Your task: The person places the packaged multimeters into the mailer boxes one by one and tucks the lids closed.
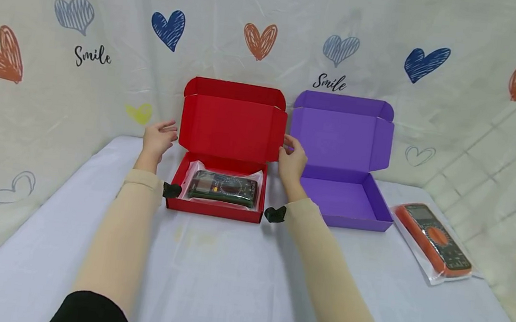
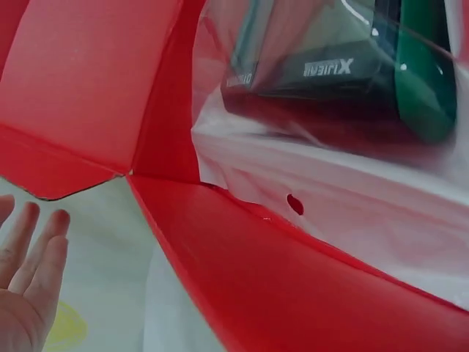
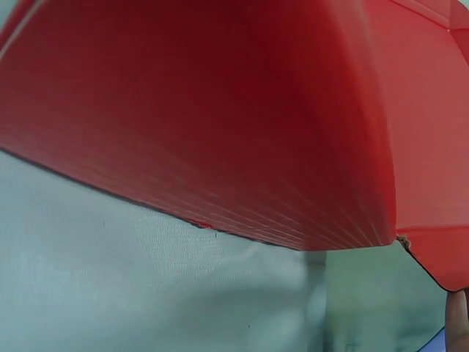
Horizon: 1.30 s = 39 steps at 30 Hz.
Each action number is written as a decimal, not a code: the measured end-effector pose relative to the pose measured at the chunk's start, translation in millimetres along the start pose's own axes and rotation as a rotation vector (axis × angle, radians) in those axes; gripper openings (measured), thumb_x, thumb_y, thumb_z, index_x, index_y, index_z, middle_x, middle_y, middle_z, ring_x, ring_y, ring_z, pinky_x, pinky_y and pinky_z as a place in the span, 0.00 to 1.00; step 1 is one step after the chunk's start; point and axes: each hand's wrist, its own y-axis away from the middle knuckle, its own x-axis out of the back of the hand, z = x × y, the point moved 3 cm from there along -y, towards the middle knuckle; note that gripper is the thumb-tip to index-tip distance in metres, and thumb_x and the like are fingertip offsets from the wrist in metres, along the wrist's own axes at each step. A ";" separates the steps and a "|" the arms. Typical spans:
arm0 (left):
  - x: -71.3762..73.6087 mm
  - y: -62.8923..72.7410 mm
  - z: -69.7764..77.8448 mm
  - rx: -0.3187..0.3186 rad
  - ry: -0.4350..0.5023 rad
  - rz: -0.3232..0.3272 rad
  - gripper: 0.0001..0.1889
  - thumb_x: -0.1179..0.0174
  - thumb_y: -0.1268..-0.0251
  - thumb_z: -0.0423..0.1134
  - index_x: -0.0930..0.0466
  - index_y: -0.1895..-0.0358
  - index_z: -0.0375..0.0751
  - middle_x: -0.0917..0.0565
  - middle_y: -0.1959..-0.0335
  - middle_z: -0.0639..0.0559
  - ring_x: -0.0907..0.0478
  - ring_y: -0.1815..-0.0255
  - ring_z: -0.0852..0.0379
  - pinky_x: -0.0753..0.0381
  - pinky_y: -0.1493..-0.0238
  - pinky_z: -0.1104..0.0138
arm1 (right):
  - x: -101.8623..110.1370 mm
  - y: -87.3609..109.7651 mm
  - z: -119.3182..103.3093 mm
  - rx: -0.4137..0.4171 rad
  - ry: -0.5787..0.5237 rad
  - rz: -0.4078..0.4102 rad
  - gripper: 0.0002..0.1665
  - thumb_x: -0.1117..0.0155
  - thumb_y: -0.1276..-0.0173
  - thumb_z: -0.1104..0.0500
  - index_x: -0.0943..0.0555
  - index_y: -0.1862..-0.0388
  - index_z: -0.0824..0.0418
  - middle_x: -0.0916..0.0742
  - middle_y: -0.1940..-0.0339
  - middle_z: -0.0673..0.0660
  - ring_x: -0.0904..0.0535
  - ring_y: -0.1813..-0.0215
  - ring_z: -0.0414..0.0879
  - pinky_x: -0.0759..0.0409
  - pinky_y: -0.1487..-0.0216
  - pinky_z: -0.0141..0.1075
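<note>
"Grip on the red lid [image 1: 230,128]?"
"Left hand [image 1: 159,142] spread loosely, just beside it; right hand [image 1: 293,162] touches its flap [image 1: 278,131], but whether it pinches I can't tell"
"Nearest on the table [image 1: 221,273]?"
"1 orange meter [image 1: 437,240], bagged, at the right"
"Next?"
"1 green meter [image 1: 223,188], bagged too, inside the red box [image 1: 214,210], with the open purple box [image 1: 356,223] just beside"
"Farthest?"
"Hearts [image 1: 167,29] and 2 'Smile' prints [image 1: 329,81] on the sheet [image 1: 299,6]"

2 arms [image 1: 121,236] stretch forward; left hand [image 1: 157,141] extends relaxed fingers [image 2: 50,265], right hand [image 1: 292,162] angles inward.
</note>
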 end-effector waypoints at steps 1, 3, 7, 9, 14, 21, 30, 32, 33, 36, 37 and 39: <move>-1.5 -0.4 -0.6 0.009 0.005 -0.008 0.26 0.54 0.23 0.30 0.32 0.24 0.35 0.26 0.29 0.36 0.24 0.36 0.43 0.28 0.31 0.53 | 0.1 0.7 0.0 -0.004 -0.001 0.000 0.22 0.40 0.28 0.73 0.18 0.37 0.65 0.14 0.44 0.63 0.16 0.44 0.56 0.17 0.46 0.46; -4.6 -0.7 -1.6 0.020 -0.003 -0.026 0.26 0.53 0.22 0.30 0.33 0.24 0.36 0.27 0.29 0.36 0.25 0.34 0.42 0.29 0.30 0.51 | 0.2 1.6 1.0 -0.013 0.009 0.002 0.22 0.40 0.28 0.73 0.18 0.37 0.64 0.14 0.45 0.62 0.16 0.45 0.55 0.17 0.47 0.46; -8.6 -0.3 -2.7 0.021 -0.013 -0.046 0.25 0.52 0.20 0.31 0.33 0.23 0.38 0.28 0.28 0.36 0.28 0.30 0.43 0.27 0.31 0.54 | -0.1 1.8 3.9 -0.023 0.032 0.005 0.23 0.40 0.28 0.73 0.18 0.36 0.63 0.13 0.46 0.61 0.15 0.46 0.54 0.17 0.52 0.44; -9.1 -0.8 -2.6 0.017 -0.010 -0.049 0.25 0.51 0.20 0.31 0.34 0.23 0.38 0.28 0.28 0.36 0.28 0.31 0.43 0.27 0.31 0.55 | 0.7 1.4 3.8 -0.023 0.037 0.009 0.23 0.39 0.29 0.73 0.17 0.37 0.62 0.12 0.47 0.61 0.14 0.48 0.54 0.17 0.55 0.40; -11.1 -0.4 -0.8 0.002 -0.008 -0.051 0.25 0.50 0.20 0.29 0.33 0.24 0.37 0.27 0.29 0.35 0.27 0.32 0.43 0.26 0.32 0.57 | 4.3 0.9 3.2 -0.044 0.008 0.042 0.22 0.37 0.32 0.75 0.15 0.40 0.64 0.10 0.52 0.63 0.13 0.52 0.56 0.18 0.57 0.38; -11.3 0.9 -2.2 -0.027 -0.010 -0.058 0.25 0.51 0.21 0.28 0.32 0.24 0.38 0.26 0.30 0.35 0.24 0.37 0.44 0.24 0.34 0.57 | 3.6 5.4 5.7 -0.048 -0.010 0.004 0.24 0.40 0.31 0.74 0.16 0.38 0.63 0.11 0.51 0.64 0.13 0.50 0.57 0.19 0.59 0.36; -10.9 4.9 0.0 -0.095 0.021 -0.072 0.26 0.52 0.21 0.29 0.32 0.23 0.42 0.26 0.30 0.36 0.24 0.39 0.44 0.23 0.35 0.55 | 3.5 12.3 6.2 -0.010 -0.016 -0.015 0.33 0.46 0.32 0.76 0.20 0.30 0.57 0.13 0.50 0.64 0.15 0.53 0.55 0.30 0.71 0.26; -11.1 4.6 -0.1 -0.110 0.016 -0.072 0.26 0.52 0.21 0.29 0.33 0.23 0.43 0.26 0.30 0.36 0.24 0.38 0.42 0.23 0.35 0.54 | 3.1 13.6 5.6 -0.004 -0.033 -0.014 0.34 0.46 0.32 0.77 0.21 0.30 0.57 0.14 0.50 0.64 0.15 0.53 0.54 0.30 0.71 0.26; -11.0 4.4 0.0 -0.120 0.011 -0.067 0.26 0.51 0.21 0.30 0.33 0.23 0.43 0.26 0.30 0.36 0.24 0.38 0.42 0.23 0.35 0.54 | 2.8 14.4 5.3 -0.003 -0.037 -0.016 0.34 0.46 0.32 0.77 0.21 0.29 0.56 0.14 0.50 0.64 0.15 0.53 0.54 0.29 0.70 0.27; -10.3 3.9 0.9 -0.169 -0.022 -0.041 0.27 0.50 0.21 0.29 0.33 0.23 0.44 0.25 0.31 0.37 0.23 0.39 0.42 0.20 0.38 0.55 | 1.6 16.6 4.5 0.014 -0.038 -0.029 0.36 0.47 0.31 0.77 0.24 0.27 0.55 0.15 0.50 0.64 0.17 0.53 0.54 0.26 0.67 0.29; -10.2 4.0 1.5 -0.189 -0.039 -0.031 0.27 0.50 0.22 0.29 0.33 0.22 0.45 0.24 0.32 0.37 0.22 0.39 0.42 0.19 0.40 0.56 | 1.1 17.4 4.1 0.027 -0.035 -0.036 0.37 0.48 0.30 0.77 0.25 0.26 0.54 0.16 0.49 0.64 0.17 0.53 0.54 0.25 0.65 0.31; -10.3 4.0 2.6 -0.236 -0.079 -0.014 0.29 0.51 0.22 0.27 0.34 0.22 0.46 0.24 0.32 0.37 0.22 0.40 0.42 0.17 0.43 0.59 | 0.7 18.5 2.9 0.063 -0.025 -0.047 0.38 0.49 0.30 0.78 0.28 0.24 0.54 0.18 0.49 0.64 0.19 0.52 0.55 0.22 0.61 0.35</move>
